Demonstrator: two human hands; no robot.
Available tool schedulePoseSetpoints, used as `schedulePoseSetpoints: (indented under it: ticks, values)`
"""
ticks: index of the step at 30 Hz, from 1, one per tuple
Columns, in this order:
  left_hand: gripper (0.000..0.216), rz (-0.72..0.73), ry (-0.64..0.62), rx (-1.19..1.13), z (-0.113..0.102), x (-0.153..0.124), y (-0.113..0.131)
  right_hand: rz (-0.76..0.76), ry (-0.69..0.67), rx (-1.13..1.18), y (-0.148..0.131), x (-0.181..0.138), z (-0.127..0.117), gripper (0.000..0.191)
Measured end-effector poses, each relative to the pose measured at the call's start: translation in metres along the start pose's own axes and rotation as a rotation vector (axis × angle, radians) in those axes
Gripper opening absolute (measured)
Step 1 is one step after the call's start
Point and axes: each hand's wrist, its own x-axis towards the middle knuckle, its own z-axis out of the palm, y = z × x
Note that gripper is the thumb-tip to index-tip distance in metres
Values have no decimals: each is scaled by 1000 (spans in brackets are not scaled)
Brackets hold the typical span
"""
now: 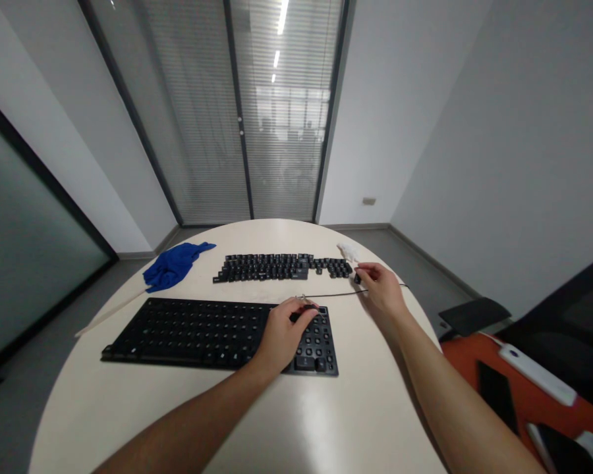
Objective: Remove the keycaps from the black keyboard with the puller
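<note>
A black keyboard [192, 332] lies on the round table, most of its key positions bare, with a few caps at its lower right. My left hand [284, 329] rests over its upper right part, fingers and thumb drawn together; a small wire tool [304, 299] pokes out at the fingertips. Behind the keyboard, loose black keycaps [261, 266] are laid out in rows like a keyboard layout. At the right end of those rows, my right hand [379, 287] pinches a black keycap [357, 278] between thumb and fingers, close to the tabletop.
A thin black cable [340, 294] runs behind the keyboard to the right. A crumpled white tissue [347, 251] sits behind my right hand. At left lie a blue cloth [175, 265] and a pale stick [111, 313]. An orange chair seat [457, 372] at right holds a white power strip [538, 374].
</note>
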Motion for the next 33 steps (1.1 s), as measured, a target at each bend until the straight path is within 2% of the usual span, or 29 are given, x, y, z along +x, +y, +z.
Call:
schedulePoseSetpoints:
  ticks: [3, 7, 13, 20, 33]
  values:
    - [17, -17, 10, -20, 0, 0, 1, 7, 13, -128, 12, 4, -4, 35]
    - [16, -30, 17, -32, 1, 1, 0, 18, 3, -161, 18, 5, -3, 35]
    - [18, -59, 10, -20, 1, 2, 0, 24, 27, -165, 15, 4, 0, 42]
    - [16, -78, 19, -63, 1, 2, 0, 15, -5, -162, 13, 4, 2, 45]
    - [20, -104, 37, -44, 2, 1, -1, 24, 26, -263, 11, 3, 3, 46]
